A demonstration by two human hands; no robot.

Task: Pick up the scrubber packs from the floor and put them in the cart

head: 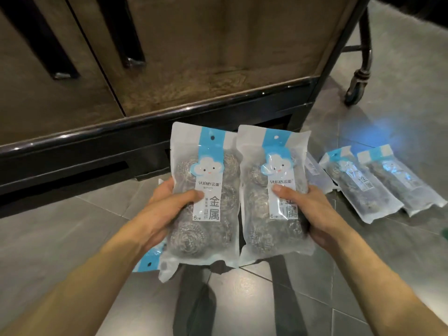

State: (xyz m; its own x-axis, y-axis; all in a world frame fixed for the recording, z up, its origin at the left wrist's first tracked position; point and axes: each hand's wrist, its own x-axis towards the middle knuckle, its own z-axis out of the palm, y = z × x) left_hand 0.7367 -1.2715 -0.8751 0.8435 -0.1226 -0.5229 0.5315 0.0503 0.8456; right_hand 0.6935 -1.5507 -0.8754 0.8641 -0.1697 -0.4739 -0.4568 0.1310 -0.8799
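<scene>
Two hands raised, left hand (167,209) gripping one scrubber pack (206,202), right hand (312,214) gripping another pack (271,204)

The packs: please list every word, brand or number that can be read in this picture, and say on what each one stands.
"yunlei 云蕾": brand on the label of the left-hand pack and of the right-hand pack.
"金属": large characters on both labels, partly behind the thumb on the right-hand one.
"6": bottom of both labels; the characters after it are too small.
Small print on both labels: unreadable.
Floor packs: labels blurred, unreadable.
</scene>
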